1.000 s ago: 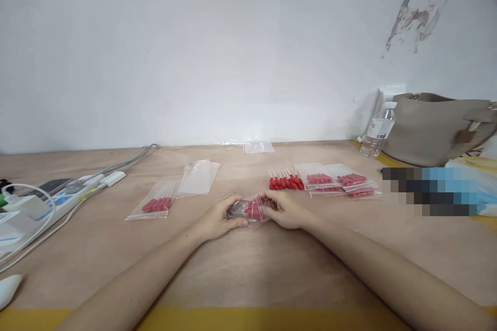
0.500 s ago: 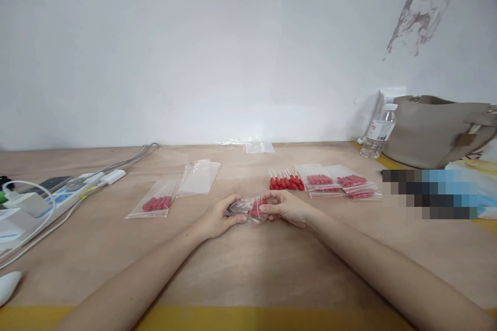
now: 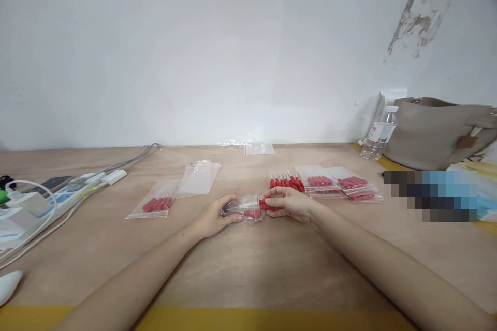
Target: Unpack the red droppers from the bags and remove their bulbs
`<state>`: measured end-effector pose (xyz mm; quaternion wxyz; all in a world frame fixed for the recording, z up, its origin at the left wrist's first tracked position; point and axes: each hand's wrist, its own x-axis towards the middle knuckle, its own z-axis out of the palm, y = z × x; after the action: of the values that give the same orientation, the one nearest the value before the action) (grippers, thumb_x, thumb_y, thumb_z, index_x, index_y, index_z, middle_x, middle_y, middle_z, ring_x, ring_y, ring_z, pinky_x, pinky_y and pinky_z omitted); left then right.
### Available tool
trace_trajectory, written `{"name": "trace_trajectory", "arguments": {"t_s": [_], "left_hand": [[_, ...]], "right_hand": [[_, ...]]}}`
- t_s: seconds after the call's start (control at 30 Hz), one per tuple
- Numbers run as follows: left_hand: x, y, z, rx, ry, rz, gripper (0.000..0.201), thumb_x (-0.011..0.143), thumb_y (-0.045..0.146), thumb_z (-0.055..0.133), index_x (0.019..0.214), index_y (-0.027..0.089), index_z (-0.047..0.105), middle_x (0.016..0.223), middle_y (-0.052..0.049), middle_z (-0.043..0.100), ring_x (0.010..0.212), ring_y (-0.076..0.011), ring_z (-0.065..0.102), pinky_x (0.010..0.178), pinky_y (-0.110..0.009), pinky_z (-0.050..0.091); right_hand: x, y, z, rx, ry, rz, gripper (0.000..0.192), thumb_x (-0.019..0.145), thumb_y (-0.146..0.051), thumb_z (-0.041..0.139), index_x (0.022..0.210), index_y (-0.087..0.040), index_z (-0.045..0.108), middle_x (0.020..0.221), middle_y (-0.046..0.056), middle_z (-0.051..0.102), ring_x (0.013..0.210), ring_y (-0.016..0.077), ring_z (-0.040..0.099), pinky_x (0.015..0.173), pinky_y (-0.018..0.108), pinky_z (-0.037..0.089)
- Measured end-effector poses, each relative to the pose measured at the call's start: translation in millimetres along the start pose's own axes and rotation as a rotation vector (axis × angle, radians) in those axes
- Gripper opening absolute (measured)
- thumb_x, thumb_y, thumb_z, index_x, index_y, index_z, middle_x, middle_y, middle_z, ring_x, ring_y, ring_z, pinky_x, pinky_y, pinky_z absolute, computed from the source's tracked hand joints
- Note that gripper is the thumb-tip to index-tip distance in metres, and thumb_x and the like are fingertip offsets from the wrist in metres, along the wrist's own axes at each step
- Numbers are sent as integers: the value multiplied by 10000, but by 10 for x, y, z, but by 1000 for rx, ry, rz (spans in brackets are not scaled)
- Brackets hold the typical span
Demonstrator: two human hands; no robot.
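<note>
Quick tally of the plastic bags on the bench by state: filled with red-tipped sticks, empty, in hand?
Filled bags lying flat: 3 (one left, two right)
Empty bags: 2
Bag held in both hands: 1
Total: 6

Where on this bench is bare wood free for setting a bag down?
Free: the wood between the forearms, bordered by the yellow edge strip and held bag. Crowded: right, by filled bags and loose red droppers; left, the power strip.
</note>
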<state>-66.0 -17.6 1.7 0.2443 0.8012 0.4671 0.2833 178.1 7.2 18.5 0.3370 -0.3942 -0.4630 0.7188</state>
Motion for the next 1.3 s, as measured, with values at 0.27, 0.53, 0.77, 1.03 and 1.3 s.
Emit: {"name": "trace_trajectory", "arguments": {"t_s": [0.27,0.53,0.77,1.03,1.3], "left_hand": [[-12,27,-8,32,3,-8,452,707,438,614,1076,194,524,1018,-36,591,904,-190,546,778,-288,429],[-12,62,-32,39,-14,-20,459,708,449,609,1076,189,520,1019,-39,588,904,-191,548,767,-280,433],[-29,28,-34,54,-8,5,458,712,453,604,1075,188,517,998,-33,589,870,-181,551,742,-271,436],[-36,30,-42,55,-6,6,457,711,458,602,1076,195,521,1012,-39,588,895,-190,546,772,-291,433],[-29,45,-40,42,3,9,455,703,451,607,1071,195,530,1004,-33,594,888,-190,554,760,-283,440]], "right_hand": [[-35,-133,-21,-193,121,-143,190,652,-121,657,766,-164,511,675,-18,589,616,105,604,527,222,512],[30,-602,-404,-790,449,-829,80,748,-177,511,811,-176,561,775,18,611,695,123,582,649,269,476],[411,-255,-118,-1842,188,-1117,217,821,-68,380,860,-151,578,999,98,567,857,175,507,744,298,414],[460,-31,-85,-2215,18,-1021,160,855,-138,399,864,-155,558,993,73,542,794,167,478,704,296,357],[413,-45,-46,-2189,157,-989,174,866,-155,360,941,-174,516,974,77,553,842,202,469,739,367,288]]}}
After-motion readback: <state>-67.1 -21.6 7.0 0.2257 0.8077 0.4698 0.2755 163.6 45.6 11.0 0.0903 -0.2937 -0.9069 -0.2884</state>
